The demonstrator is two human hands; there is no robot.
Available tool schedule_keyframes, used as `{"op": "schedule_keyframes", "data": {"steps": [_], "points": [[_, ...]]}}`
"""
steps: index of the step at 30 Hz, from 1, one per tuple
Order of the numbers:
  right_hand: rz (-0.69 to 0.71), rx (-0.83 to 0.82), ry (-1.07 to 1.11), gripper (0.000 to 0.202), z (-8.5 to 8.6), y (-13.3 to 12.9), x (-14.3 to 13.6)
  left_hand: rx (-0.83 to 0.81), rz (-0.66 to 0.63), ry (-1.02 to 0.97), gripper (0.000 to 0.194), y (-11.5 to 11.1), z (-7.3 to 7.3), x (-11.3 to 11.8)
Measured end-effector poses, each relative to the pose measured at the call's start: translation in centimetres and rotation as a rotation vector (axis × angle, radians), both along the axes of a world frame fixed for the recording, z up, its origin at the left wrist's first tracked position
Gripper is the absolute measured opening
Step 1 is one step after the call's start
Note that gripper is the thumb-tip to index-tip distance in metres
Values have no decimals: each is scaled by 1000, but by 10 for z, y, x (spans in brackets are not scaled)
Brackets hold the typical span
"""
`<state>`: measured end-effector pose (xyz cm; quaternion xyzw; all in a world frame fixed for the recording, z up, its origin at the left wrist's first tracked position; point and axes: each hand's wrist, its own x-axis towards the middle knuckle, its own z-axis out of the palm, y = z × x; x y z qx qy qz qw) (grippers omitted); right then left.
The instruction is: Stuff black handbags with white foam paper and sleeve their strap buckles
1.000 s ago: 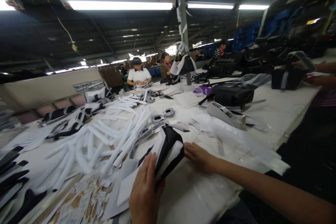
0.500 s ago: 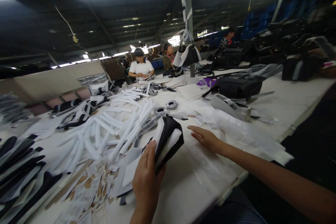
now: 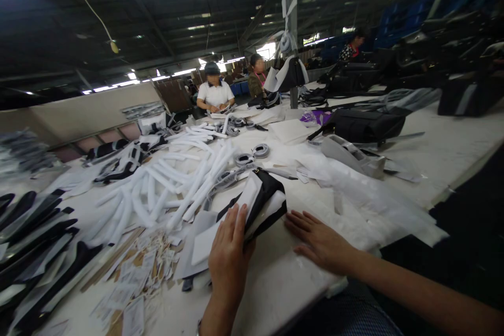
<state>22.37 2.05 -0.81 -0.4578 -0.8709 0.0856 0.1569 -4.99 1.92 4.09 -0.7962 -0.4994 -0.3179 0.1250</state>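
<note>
Slipping looks to me like the likeliest trouble for the black-and-white bag, which lies tilted on the white table right in front of the worker. Taking it as the centre of a dial, with twelve pointing away from the worker, the left hand sits at seven and the right hand at four. Only the left seems to steady the piece, so a push from one side could swing it round. The loose-looking white panel could crease or slide if those fingers bear down unevenly. White tubes crowd in at ten and stringed tags spread out at eight; a shove that way could snag or scatter them. Clear sheeting at three could get dragged along by the right forearm.

As for the pose, the left hand comes up from six, back upward, fingers together and laid over the panel, thumb against the bag's side; whether it pinches or merely presses, I can't tell from here. The right forearm reaches in from five, its hand low and flat, fingers stretched toward the bag's edge, holding nothing I can see.
</note>
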Motion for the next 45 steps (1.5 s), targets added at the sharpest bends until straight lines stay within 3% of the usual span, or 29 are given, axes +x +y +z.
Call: {"op": "schedule_keyframes", "data": {"steps": [5, 8, 10, 13, 17, 20, 23, 27, 30, 38, 45], "points": [[-73, 46, 98, 45, 1, -8, -40, 27, 14, 108, 80, -7, -7, 20], [-118, 85, 143, 23, -4, -15, -43, 51, 16, 188, 77, -12, -16, 31], [-126, 114, 143, 25, -9, -24, -37, 79, 15, 220, 74, -14, -22, 38], [-4, 183, 185, 21, -7, -41, -22, 101, 2, 262, 72, -16, -29, 46], [188, 381, 331, 36, 25, -46, -5, 135, -29, 309, 65, -18, -34, 51], [120, 392, 409, 31, 58, -16, -3, 170, -42, 313, 61, -20, -39, 54], [-80, 205, 337, 31, 81, 41, -11, 202, -33, 291, 57, -23, -45, 58], [-94, -65, 79, 27, 88, 117, -31, 276, 12, 230, 49, -29, -47, 59], [-130, -174, -93, 20, 82, 150, -51, 291, 35, 196, 46, -38, -45, 55], [-291, -340, -368, 34, 58, 174, -92, 294, 70, 117, 42, -47, -45, 54], [-327, -432, -456, 28, 70, 170, -92, 309, 60, 99, 40, -44, -42, 53]]}}
